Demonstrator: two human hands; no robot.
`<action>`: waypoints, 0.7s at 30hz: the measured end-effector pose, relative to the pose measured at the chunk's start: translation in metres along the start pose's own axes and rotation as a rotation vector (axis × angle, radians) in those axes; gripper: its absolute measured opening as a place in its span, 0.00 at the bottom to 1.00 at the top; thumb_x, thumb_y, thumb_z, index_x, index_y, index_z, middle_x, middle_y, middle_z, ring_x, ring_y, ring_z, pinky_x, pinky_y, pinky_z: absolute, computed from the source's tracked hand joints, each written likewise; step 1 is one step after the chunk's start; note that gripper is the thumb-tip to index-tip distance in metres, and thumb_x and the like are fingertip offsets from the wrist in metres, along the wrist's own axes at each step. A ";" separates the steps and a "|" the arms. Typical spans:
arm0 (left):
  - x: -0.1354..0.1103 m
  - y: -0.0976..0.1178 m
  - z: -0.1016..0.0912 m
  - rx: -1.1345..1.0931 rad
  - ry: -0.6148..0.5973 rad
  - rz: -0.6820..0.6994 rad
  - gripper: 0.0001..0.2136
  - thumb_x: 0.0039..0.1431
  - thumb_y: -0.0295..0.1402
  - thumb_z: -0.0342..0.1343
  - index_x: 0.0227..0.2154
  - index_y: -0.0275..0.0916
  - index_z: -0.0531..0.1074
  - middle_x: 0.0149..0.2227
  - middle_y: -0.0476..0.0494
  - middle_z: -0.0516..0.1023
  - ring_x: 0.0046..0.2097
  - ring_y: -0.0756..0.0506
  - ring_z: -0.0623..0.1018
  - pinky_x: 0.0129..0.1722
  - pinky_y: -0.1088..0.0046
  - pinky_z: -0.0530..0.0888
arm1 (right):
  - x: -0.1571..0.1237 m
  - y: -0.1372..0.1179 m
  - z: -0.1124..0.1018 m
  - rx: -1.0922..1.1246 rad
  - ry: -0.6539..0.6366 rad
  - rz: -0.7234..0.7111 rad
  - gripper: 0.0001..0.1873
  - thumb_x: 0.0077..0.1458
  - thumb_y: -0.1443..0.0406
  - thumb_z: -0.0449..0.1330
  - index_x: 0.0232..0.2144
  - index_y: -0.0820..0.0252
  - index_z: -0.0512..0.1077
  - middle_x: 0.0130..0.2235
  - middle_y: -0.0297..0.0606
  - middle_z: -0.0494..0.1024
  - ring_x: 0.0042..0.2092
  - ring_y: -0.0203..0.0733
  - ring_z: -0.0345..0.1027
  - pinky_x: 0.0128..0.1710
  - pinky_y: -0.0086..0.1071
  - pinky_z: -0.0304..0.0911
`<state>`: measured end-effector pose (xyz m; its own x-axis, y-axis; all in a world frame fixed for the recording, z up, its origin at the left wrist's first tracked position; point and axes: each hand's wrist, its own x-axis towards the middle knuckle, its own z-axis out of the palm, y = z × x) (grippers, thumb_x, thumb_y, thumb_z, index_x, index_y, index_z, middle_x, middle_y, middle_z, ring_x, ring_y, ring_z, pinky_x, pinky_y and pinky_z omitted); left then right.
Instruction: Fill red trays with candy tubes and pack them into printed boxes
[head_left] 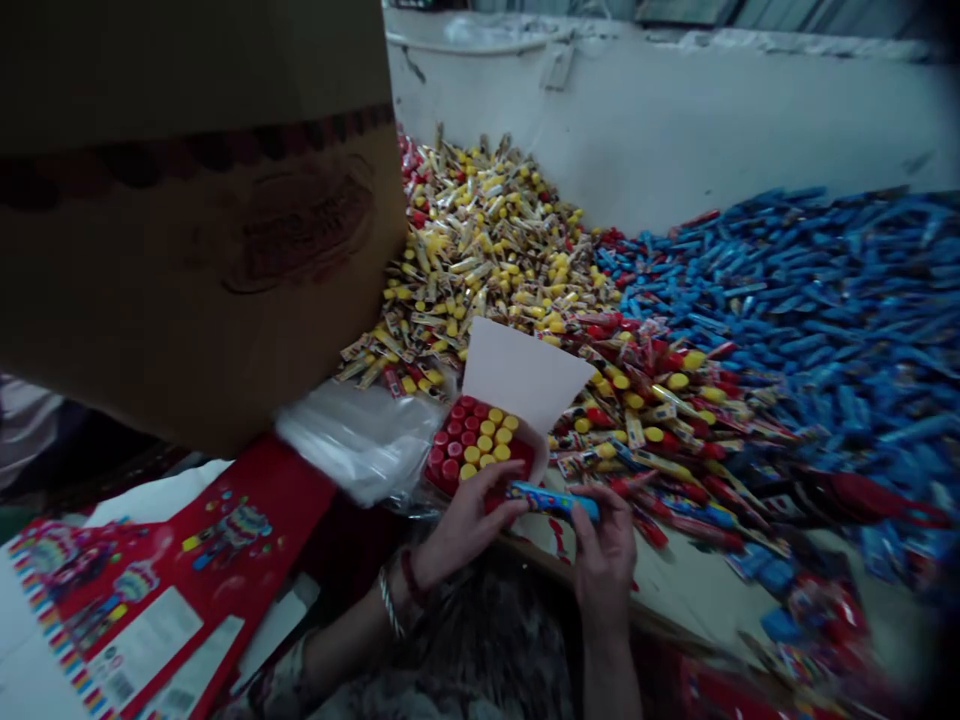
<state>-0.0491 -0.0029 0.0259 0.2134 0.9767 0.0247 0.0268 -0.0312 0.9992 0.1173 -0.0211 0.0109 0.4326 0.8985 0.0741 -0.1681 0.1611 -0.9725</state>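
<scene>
Right hand (604,560) pinches a blue-wrapped tube (551,500) above an open carton (529,445)

The right hand's fingers are curled, with the tube held between fingertips and thumb just in front of the carton. The left hand (469,525) has its fingers pressed together against the carton's near edge, close beside the tube's end, and bangles (390,600) circle that wrist. Red and yellow caps (472,440) stand packed in rows inside the carton, under a raised white flap (521,375). A clear plastic bag (360,440) touches the carton's left side, below a large cardboard box (187,240) looming at upper left. Behind, a heap of yellow-capped tubes (480,250) meets a heap of blue-wrapped tubes (787,310) against a white wall (675,130), with red-wrapped tubes (675,450) spilling forward on a pale tabletop (675,590). Printed red carton sheets (150,590) lie at lower left
</scene>
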 end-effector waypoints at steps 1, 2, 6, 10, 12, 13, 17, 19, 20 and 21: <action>-0.002 -0.001 -0.004 0.032 0.045 0.030 0.21 0.56 0.37 0.59 0.53 0.41 0.67 0.53 0.39 0.72 0.50 0.43 0.73 0.51 0.63 0.71 | 0.002 0.002 -0.001 0.017 0.033 0.024 0.17 0.45 0.62 0.65 0.39 0.57 0.69 0.39 0.34 0.72 0.41 0.38 0.66 0.43 0.33 0.62; -0.003 -0.002 -0.009 0.049 0.090 0.047 0.23 0.58 0.37 0.57 0.56 0.42 0.64 0.55 0.39 0.69 0.51 0.44 0.73 0.52 0.62 0.71 | 0.005 0.003 -0.003 0.039 0.073 0.053 0.17 0.44 0.62 0.66 0.38 0.57 0.70 0.39 0.34 0.72 0.41 0.38 0.66 0.41 0.32 0.63; -0.008 -0.011 -0.031 0.038 0.227 0.019 0.23 0.59 0.38 0.55 0.57 0.42 0.60 0.56 0.37 0.66 0.47 0.46 0.74 0.48 0.63 0.73 | 0.016 0.008 -0.017 0.093 0.238 0.131 0.15 0.39 0.63 0.66 0.34 0.58 0.72 0.33 0.31 0.72 0.34 0.34 0.66 0.32 0.27 0.62; -0.017 -0.021 -0.045 0.027 0.322 -0.019 0.23 0.57 0.39 0.57 0.54 0.41 0.63 0.53 0.38 0.68 0.46 0.46 0.73 0.49 0.62 0.72 | 0.020 0.010 -0.027 0.042 0.301 0.115 0.13 0.40 0.63 0.65 0.32 0.59 0.71 0.24 0.27 0.69 0.26 0.34 0.64 0.28 0.29 0.62; -0.024 -0.026 -0.047 -0.045 0.348 -0.040 0.26 0.54 0.40 0.60 0.55 0.41 0.62 0.53 0.37 0.68 0.45 0.46 0.74 0.48 0.62 0.73 | 0.019 0.011 -0.027 0.006 0.285 0.125 0.13 0.41 0.62 0.65 0.31 0.58 0.70 0.19 0.25 0.66 0.22 0.34 0.60 0.27 0.31 0.62; -0.028 -0.029 -0.047 -0.108 0.376 -0.047 0.29 0.53 0.41 0.61 0.56 0.42 0.60 0.54 0.37 0.67 0.45 0.46 0.74 0.48 0.62 0.73 | 0.018 0.011 -0.026 -0.014 0.279 0.136 0.13 0.40 0.62 0.66 0.31 0.58 0.70 0.17 0.24 0.65 0.22 0.34 0.59 0.27 0.31 0.62; -0.046 -0.045 -0.049 -0.350 0.663 0.000 0.32 0.53 0.44 0.60 0.59 0.49 0.54 0.60 0.38 0.59 0.49 0.46 0.75 0.49 0.63 0.73 | 0.029 0.018 -0.029 -0.128 0.408 0.010 0.14 0.38 0.62 0.66 0.30 0.57 0.71 0.22 0.28 0.68 0.24 0.36 0.60 0.27 0.33 0.61; -0.057 -0.051 -0.058 -0.365 0.836 0.088 0.30 0.56 0.46 0.57 0.59 0.51 0.53 0.62 0.38 0.56 0.53 0.45 0.73 0.51 0.62 0.73 | 0.044 0.026 -0.038 -0.195 0.525 -0.115 0.13 0.37 0.62 0.65 0.29 0.57 0.70 0.26 0.31 0.70 0.26 0.38 0.62 0.32 0.38 0.64; -0.063 -0.052 -0.066 -0.342 0.906 0.141 0.29 0.57 0.47 0.55 0.59 0.52 0.53 0.62 0.39 0.56 0.54 0.44 0.73 0.51 0.61 0.73 | 0.052 0.031 -0.044 -0.229 0.557 -0.151 0.13 0.36 0.61 0.64 0.29 0.57 0.70 0.28 0.32 0.70 0.28 0.40 0.63 0.35 0.40 0.65; -0.068 -0.051 -0.075 -0.305 0.956 0.186 0.27 0.59 0.48 0.52 0.59 0.52 0.54 0.62 0.39 0.57 0.55 0.43 0.72 0.52 0.60 0.73 | 0.060 0.036 -0.051 -0.272 0.569 -0.165 0.14 0.35 0.61 0.64 0.28 0.57 0.69 0.29 0.33 0.69 0.30 0.42 0.65 0.38 0.43 0.65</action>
<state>-0.1385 -0.0520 -0.0244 -0.6837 0.7271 0.0628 -0.2057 -0.2745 0.9393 0.1823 0.0179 -0.0309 0.8475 0.5024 0.1713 0.1384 0.1024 -0.9851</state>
